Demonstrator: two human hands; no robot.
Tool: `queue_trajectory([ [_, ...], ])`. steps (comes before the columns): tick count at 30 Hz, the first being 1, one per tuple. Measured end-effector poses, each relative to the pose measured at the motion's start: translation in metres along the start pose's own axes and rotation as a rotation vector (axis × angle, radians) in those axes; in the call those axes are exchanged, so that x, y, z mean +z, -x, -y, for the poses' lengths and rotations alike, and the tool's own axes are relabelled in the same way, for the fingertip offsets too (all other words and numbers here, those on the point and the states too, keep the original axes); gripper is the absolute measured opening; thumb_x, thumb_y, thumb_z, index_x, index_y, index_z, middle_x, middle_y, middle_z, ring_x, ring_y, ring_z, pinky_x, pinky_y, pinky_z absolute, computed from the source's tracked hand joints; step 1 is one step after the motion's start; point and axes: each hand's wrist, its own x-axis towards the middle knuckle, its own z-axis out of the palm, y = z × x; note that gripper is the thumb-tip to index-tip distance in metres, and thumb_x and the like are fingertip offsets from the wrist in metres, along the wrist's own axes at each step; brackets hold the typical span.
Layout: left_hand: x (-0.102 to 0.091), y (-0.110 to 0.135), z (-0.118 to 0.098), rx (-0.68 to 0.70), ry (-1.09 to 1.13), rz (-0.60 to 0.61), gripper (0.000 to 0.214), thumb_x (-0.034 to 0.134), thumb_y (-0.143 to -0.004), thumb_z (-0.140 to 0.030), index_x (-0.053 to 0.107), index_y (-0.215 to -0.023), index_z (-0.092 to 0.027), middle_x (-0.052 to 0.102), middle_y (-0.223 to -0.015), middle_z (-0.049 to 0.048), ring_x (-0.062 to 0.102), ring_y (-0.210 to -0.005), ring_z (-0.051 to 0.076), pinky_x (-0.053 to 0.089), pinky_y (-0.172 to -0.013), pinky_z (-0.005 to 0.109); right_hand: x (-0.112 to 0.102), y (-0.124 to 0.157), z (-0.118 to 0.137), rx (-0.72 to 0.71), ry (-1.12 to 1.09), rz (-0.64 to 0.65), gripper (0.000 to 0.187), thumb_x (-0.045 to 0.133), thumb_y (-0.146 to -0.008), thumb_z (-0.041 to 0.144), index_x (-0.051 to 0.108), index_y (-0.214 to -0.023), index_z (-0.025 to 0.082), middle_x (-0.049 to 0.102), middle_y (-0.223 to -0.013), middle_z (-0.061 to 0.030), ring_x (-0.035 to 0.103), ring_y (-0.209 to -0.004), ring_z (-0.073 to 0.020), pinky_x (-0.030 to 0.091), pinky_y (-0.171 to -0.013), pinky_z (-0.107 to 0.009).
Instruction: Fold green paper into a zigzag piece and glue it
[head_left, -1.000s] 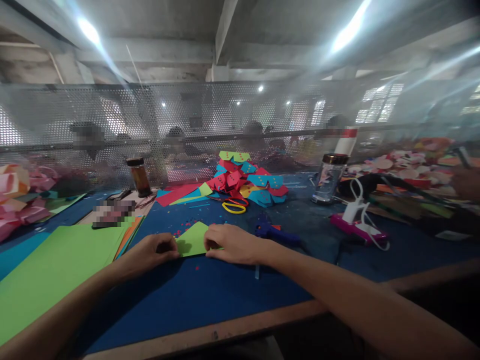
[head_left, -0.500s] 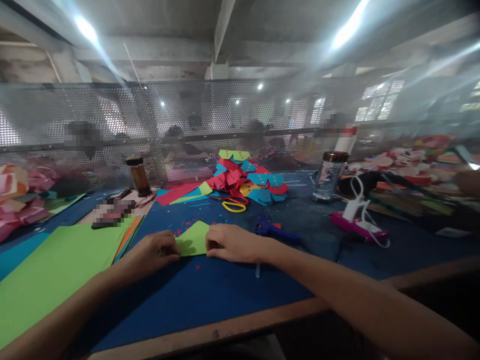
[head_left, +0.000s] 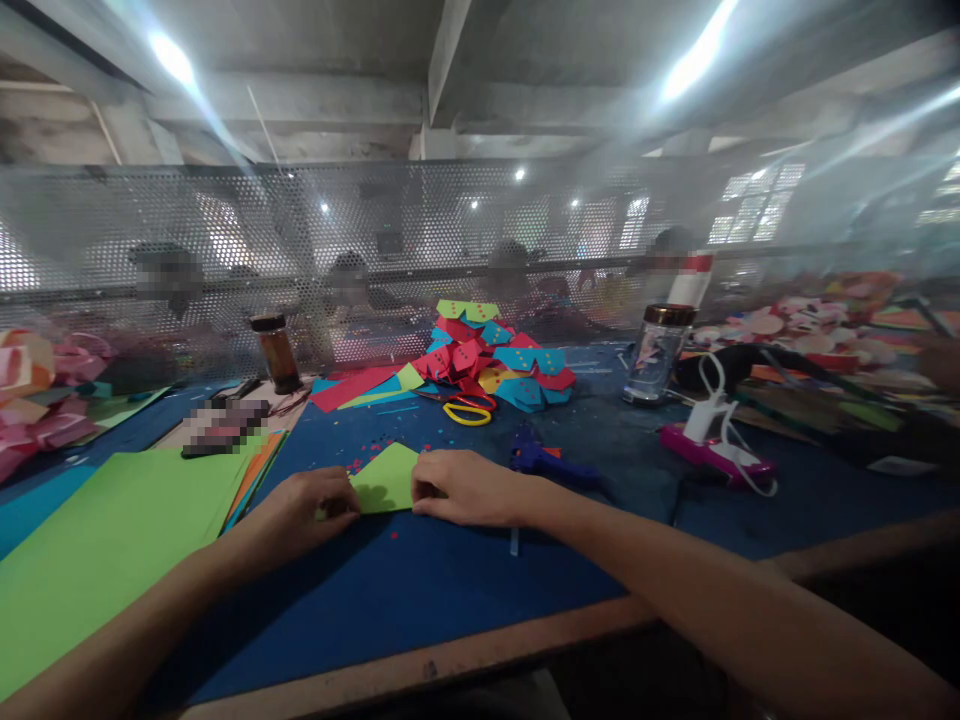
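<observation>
A piece of green paper [head_left: 386,482] with a peaked top edge lies on the blue table surface [head_left: 420,600]. My left hand [head_left: 322,500] pinches its left end, fingers curled. At the other end my right hand [head_left: 457,487] grips the paper, hiding that side. Small red paper bits are scattered just behind it. Beyond them lie scissors with yellow and red handles [head_left: 469,412], beside a pile of cut red, blue and green paper shapes [head_left: 480,355]. To the right of my right hand rests a blue glue gun [head_left: 551,462].
Large green sheets [head_left: 112,540] lie at the left. A brown-filled bottle [head_left: 277,355] and a clear bottle [head_left: 658,355] stand farther back. A magenta and white power strip [head_left: 716,455] is at the right. A perforated metal screen [head_left: 420,230] runs behind the table.
Both hands keep nearly the same position on the green paper. At the far right edge, a blurred hand and the object near it have shifted slightly.
</observation>
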Motion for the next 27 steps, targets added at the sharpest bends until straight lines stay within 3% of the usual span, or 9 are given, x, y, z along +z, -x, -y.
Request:
queue_trajectory([
  [11,-0.009,-0.002,-0.005,-0.063,0.036,0.046,0.017,0.053,-0.086,-0.028,0.066,-0.08,-0.018,0.064,-0.076,0.0019,0.057,-0.066,0.015,0.042,-0.063,0.026,0.001,-0.001,-0.003,-0.005,-0.021,-0.003,0.008,0.063,-0.088,0.023,0.066,-0.09,0.016,0.067,-0.091,-0.0046,0.061,-0.081,-0.0162,0.042,-0.071,-0.024],
  [27,-0.003,-0.002,0.01,-0.15,0.062,0.08,0.014,0.057,-0.083,-0.03,0.066,-0.079,-0.02,0.065,-0.074,-0.0004,0.054,-0.067,0.015,0.04,-0.064,0.026,-0.012,0.003,-0.003,0.071,-0.063,0.084,0.011,0.062,-0.081,0.015,0.069,-0.09,0.014,0.071,-0.088,-0.0043,0.064,-0.075,-0.0141,0.042,-0.064,-0.021],
])
